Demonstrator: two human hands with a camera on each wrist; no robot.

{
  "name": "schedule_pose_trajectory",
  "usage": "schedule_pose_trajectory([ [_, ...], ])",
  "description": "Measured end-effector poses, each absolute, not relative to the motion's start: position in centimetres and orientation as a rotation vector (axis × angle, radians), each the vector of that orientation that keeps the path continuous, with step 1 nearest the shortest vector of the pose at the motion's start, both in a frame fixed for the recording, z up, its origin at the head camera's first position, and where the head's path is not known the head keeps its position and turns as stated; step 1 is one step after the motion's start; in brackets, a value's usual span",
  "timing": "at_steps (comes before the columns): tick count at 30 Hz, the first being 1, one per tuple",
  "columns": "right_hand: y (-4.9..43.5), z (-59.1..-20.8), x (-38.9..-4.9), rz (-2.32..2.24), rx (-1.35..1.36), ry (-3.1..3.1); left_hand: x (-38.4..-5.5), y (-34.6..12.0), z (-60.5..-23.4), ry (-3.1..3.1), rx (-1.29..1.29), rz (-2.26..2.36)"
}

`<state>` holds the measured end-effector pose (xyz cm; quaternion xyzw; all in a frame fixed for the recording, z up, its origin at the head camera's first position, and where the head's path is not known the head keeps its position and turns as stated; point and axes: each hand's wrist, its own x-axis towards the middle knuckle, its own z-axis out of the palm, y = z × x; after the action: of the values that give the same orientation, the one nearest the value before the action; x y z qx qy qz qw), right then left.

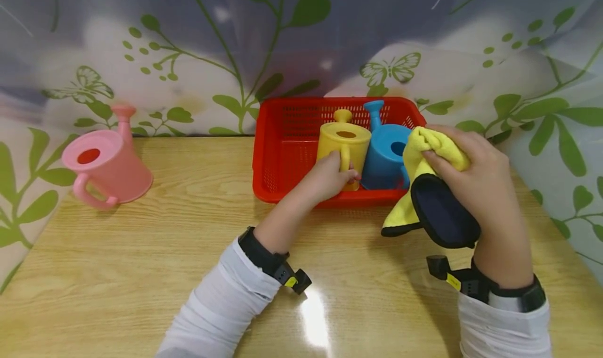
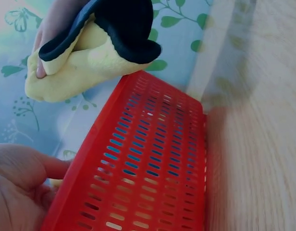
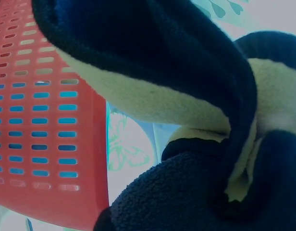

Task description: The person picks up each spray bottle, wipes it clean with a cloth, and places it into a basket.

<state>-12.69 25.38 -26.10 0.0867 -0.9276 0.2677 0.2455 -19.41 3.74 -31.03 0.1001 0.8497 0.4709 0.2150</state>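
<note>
Your hands are apart: your left hand grips the handle of the yellow toy watering can in the red basket, beside the blue watering can. Your right hand pinches a yellow-and-navy cloth near the basket's right end. A pink watering can sits well left.

Yellow watering can in basket, bunched cloth

To your L, a pink watering can stands on the wood-grain tabletop, handle twd you, spout at the far side. Behind, you've got a backdrop w/ green leaves & butterflies; bright glare nr you.
</note>
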Motion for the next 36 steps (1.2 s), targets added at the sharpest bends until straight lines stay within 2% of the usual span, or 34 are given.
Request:
schedule_pose_trajectory([
  [4,25.5,-25.7,-12.7,0.711,0.241,-2.524,-19.6,3.7,-31.0,2.44,0.335,1.121],
  [22,25.3,-26.1,-12.7,0.77,0.239,-2.572,-20.2,3.7,-31.0,2.352,0.511,0.837],
  [36,24.4,-26.2,-12.3,0.73,0.302,-2.598,-19.8,3.2,-30.7,2.37,0.426,0.807],
])
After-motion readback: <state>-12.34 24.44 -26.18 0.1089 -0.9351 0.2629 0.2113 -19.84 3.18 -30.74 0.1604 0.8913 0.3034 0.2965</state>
